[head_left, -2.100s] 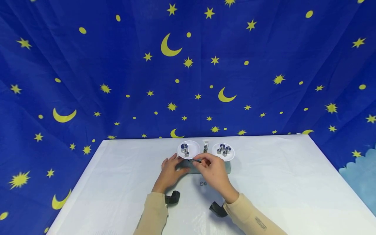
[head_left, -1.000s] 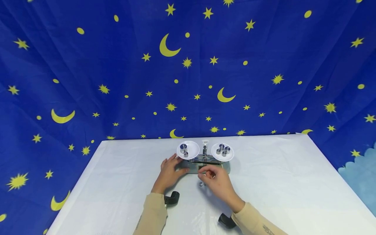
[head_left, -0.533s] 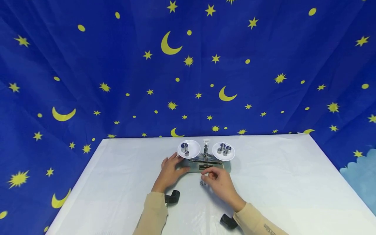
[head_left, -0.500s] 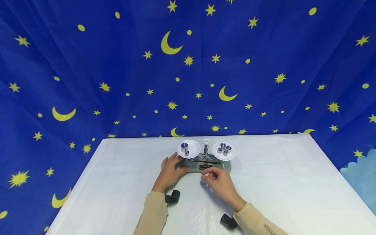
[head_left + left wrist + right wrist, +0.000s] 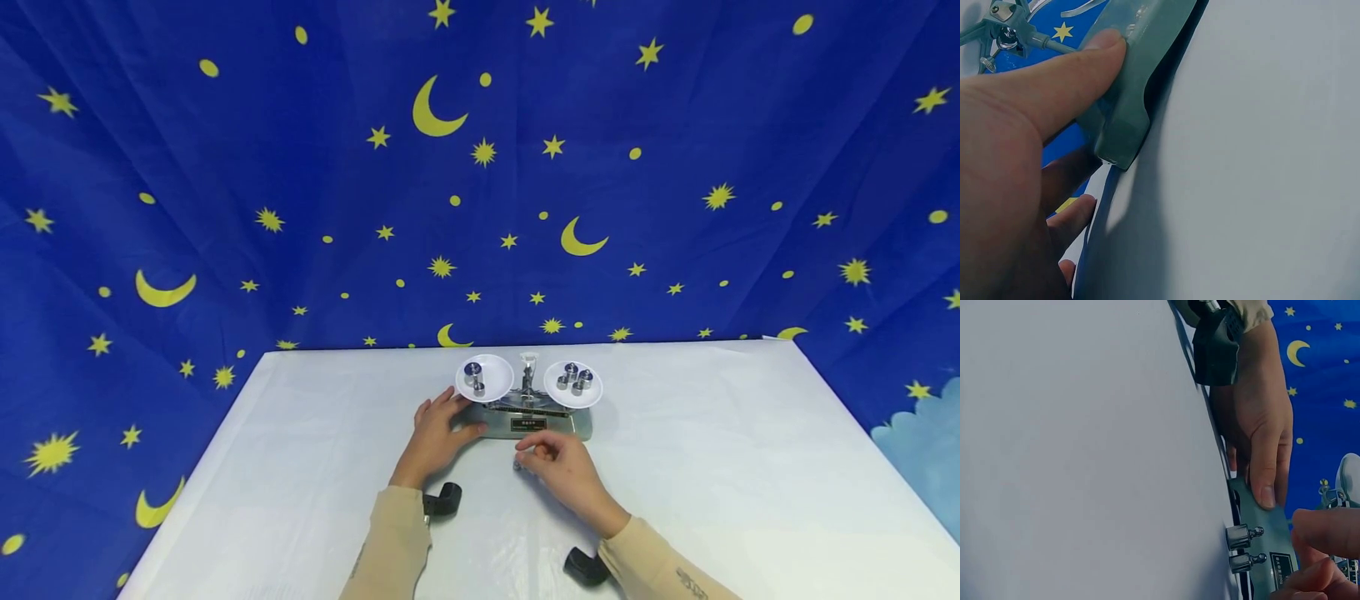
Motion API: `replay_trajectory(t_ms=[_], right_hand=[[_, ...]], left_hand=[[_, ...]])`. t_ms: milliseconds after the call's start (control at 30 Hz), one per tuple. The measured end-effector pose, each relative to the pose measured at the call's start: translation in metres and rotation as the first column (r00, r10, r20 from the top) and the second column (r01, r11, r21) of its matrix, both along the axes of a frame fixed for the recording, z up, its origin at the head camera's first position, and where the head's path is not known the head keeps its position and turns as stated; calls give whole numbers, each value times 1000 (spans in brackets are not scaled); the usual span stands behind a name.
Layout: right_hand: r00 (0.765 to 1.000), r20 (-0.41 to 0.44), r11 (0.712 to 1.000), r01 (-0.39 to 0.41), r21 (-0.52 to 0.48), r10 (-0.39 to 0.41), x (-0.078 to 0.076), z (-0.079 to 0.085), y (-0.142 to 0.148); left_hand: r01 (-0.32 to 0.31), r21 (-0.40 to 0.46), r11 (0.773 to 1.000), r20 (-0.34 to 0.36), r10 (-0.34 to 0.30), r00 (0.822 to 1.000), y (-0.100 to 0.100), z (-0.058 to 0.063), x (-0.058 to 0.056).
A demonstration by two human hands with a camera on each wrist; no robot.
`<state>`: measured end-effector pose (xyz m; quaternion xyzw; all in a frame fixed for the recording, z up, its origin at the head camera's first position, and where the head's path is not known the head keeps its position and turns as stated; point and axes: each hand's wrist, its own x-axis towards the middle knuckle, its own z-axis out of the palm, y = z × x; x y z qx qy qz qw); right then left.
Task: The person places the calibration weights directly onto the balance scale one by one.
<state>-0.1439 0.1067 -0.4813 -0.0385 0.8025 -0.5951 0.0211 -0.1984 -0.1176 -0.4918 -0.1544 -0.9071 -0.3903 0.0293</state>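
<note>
A balance scale stands near the back of the table, with a grey-green base (image 5: 495, 427) and two white pans. My left hand (image 5: 435, 433) grips the base's left end, thumb (image 5: 1107, 50) on top in the left wrist view and other fingers around the end. In front of the base hovers my right hand (image 5: 564, 468), index finger and thumb apart with nothing between them. Two small metal weights (image 5: 1239, 537) stand upright by the base in the right wrist view; in the head view the right fingers partly cover them.
The left pan (image 5: 495, 367) bears several metal weights (image 5: 473, 371), as does the right pan (image 5: 558, 398). A black wrist mount (image 5: 444, 500) sits on each forearm. White sheeting covers the table (image 5: 712, 467), and a blue star-patterned curtain (image 5: 675, 108) hangs behind it.
My right hand has left the scale's beam and come down toward the front, over the small weights. The left hand keeps its hold on the base.
</note>
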Motion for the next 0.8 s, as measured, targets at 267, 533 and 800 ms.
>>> replay_trajectory(t_ms=[267,533,800], right_hand=[[999,13,998,-48,31,47,0,-1,3],[997,11,994,-78,75,77,-1,-5,4],[997,-19,987,-69,142,72,-2,-7,4]], left_hand=[[2,-5,1000,1,-2,1000,0,0,0],[1,1,1000,-1,-1,1000,0,-1,0],[5,5,1000,-14,-5,1000,0,-2,0]])
